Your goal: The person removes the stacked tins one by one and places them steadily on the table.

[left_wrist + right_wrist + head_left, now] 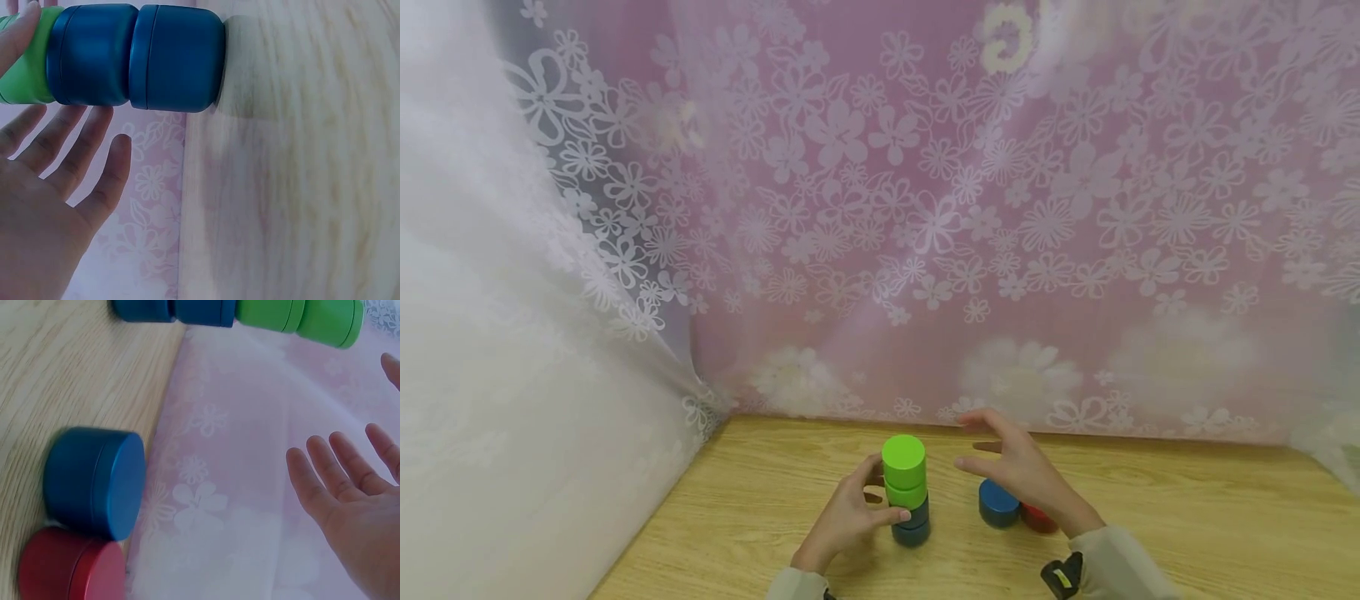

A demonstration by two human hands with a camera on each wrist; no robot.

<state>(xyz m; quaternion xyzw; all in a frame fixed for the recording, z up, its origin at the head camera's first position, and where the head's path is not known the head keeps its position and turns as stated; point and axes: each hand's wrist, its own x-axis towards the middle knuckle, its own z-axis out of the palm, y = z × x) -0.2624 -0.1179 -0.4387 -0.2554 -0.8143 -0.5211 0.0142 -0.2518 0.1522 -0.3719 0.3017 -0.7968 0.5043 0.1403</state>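
A stack of small round tins stands upright on the table. Its upper tins are green point(904, 462), and its lower tins are blue point(178, 59). Around the stack's left side is my left hand point(847, 515), its thumb in front and its fairly straight fingers at the far left side. In the left wrist view the fingertips end at the tins' edge; whether they touch cannot be told. My right hand point(1018, 467) hovers to the right of the stack, fingers spread and holding nothing. Below it a single blue tin point(94, 482) and a red tin point(72, 565) sit side by side.
The wooden table point(745, 500) ends at a flowered pink curtain point(910, 250) behind the tins. A white curtain point(512, 375) hangs along the left edge. A dark strap device point(1062, 577) is on the right wrist.
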